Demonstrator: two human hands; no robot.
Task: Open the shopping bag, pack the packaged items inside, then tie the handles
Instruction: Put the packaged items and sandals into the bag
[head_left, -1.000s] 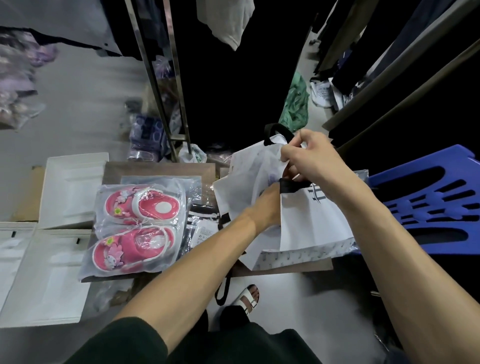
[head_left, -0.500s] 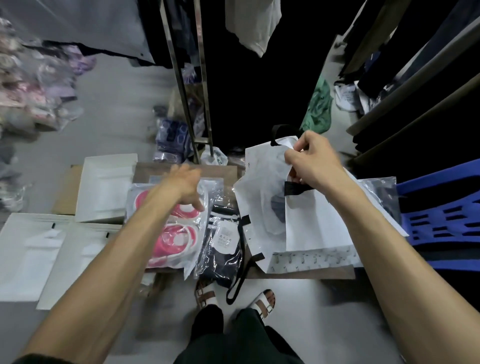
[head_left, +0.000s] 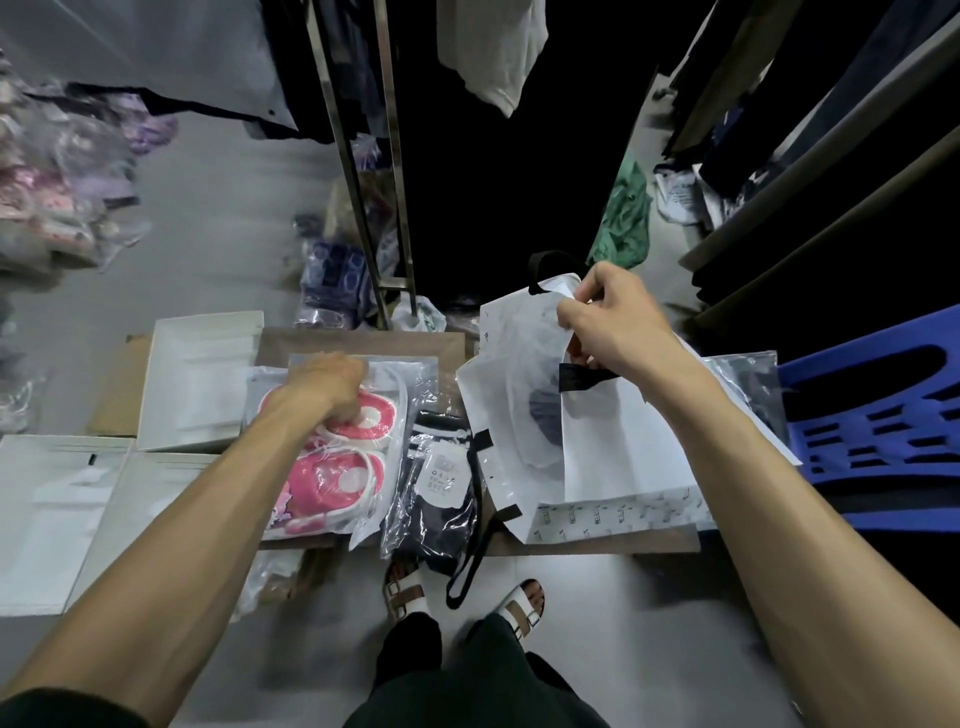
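A white shopping bag with black handles lies on a low brown table, its mouth held up. My right hand pinches the bag's upper rim beside a black handle. A dark item shows inside the bag. My left hand rests fingers-down on a clear packet of pink shoes at the table's left, grasping its top. A clear packet of dark striped clothing lies between the shoes and the bag, with one long black handle trailing over it.
White flat boxes and cardboard lie left of the table. A blue plastic stool stands right. A metal clothes rack with dark hanging garments rises behind. Packaged goods pile at far left. My sandalled feet stand at the table's near edge.
My left hand left the bag, swung left and came down onto the pink shoe packet. My right hand kept holding the bag's rim, lifting it open.
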